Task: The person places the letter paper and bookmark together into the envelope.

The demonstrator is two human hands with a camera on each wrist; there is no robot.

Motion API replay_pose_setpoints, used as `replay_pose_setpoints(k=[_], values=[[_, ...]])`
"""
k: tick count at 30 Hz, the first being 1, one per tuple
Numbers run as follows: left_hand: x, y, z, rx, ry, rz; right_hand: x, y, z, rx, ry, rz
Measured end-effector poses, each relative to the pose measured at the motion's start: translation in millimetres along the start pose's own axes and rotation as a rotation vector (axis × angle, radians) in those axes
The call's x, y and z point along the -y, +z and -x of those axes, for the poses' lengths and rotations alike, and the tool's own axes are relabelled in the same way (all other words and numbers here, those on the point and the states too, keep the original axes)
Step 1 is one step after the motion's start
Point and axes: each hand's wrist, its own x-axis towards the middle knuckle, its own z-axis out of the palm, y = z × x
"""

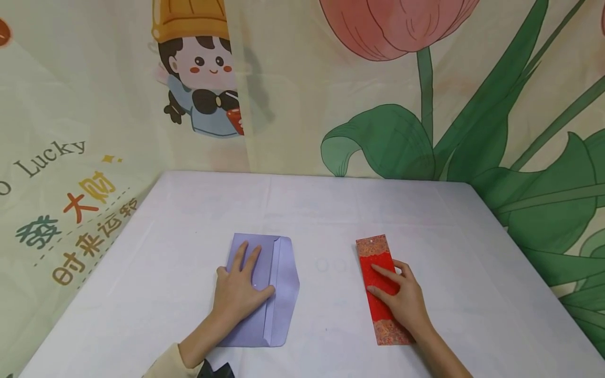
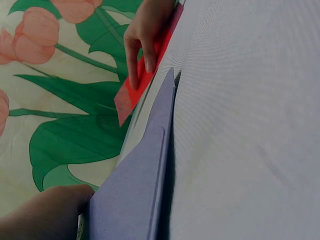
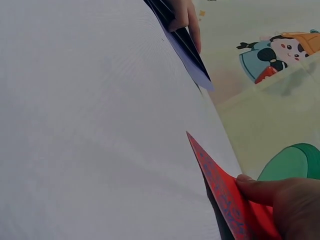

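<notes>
the left hand (image 1: 238, 287) rests with fingers spread across the purple envelope (image 1: 264, 270), its thumb by the crease where the flap (image 1: 285, 294) folds out. the right hand (image 1: 405, 300) appears to grasp the red strip (image 1: 381, 311), to the right of the purple envelope and well apart from it, thumb and finger over its face at the edge nearer that hand. the strip, speckled at both ends, should be light and fairly stiff, apt to slide if held loosely; its long edges seem the best hold, as a hard squeeze could crease it. the envelope looks light and foldable, steadiest pressed on its body rather than by the flap. whatever is inside it cannot be seen. the white worktop (image 1: 326, 210) spreads around the envelope, with a printed cloth (image 1: 288, 79) beyond.
</notes>
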Motion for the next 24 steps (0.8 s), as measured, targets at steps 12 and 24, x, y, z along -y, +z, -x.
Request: replay_pose_setpoints(k=[12,24], values=[[2.0,-0.2,-0.8,-0.012,0.025,0.003,13,-4,-5.4,0.095,0.117,-0.126],[2.2,0.8,0.1,-0.010,0.017,0.020,80,31,-21.8,0.318,0.140,-0.573]])
